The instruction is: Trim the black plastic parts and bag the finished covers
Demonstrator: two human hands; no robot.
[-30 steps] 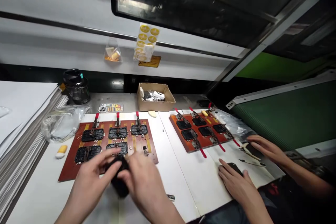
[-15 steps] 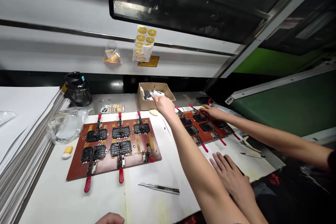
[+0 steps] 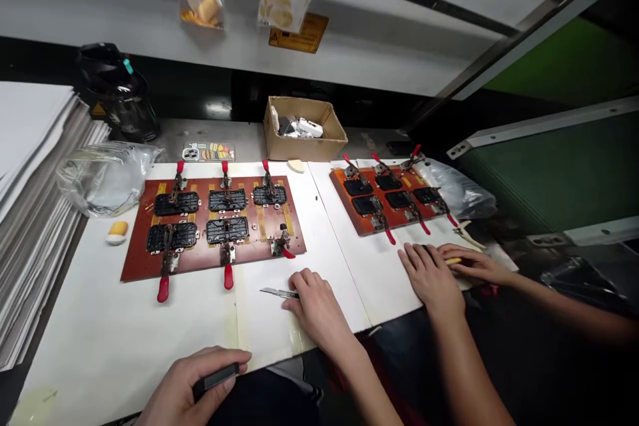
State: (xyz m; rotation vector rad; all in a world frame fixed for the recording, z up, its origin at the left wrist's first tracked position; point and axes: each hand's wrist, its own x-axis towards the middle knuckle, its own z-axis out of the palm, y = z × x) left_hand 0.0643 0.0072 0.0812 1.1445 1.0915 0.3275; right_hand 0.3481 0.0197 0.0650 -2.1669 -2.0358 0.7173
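Observation:
My left hand (image 3: 187,386), at the front edge of the table, is closed around a flat black plastic part (image 3: 215,379). Farther right, my right hand (image 3: 319,306) rests on the white sheet with its fingers curled over the handle of a utility knife (image 3: 279,293); the blade points left. Just beyond both hands lies a red-brown fixture board (image 3: 200,263). Red-handled toggle clamps press several black plastic frames (image 3: 227,230) onto it. Its lower right clamp (image 3: 282,243) has no frame under it.
A co-worker's hands (image 3: 433,278) are at the right, one with a yellow object (image 3: 453,261), near a second clamp board (image 3: 362,226). Behind stand a cardboard box (image 3: 304,148) and a dark jug (image 3: 124,100). Stacked sheets (image 3: 44,226) and a yellow-white sponge (image 3: 117,233) are left.
My right hand has come back from the cardboard box to the utility knife. My left hand has come further into view with the black part. The co-worker's far hand has drawn back from the second board.

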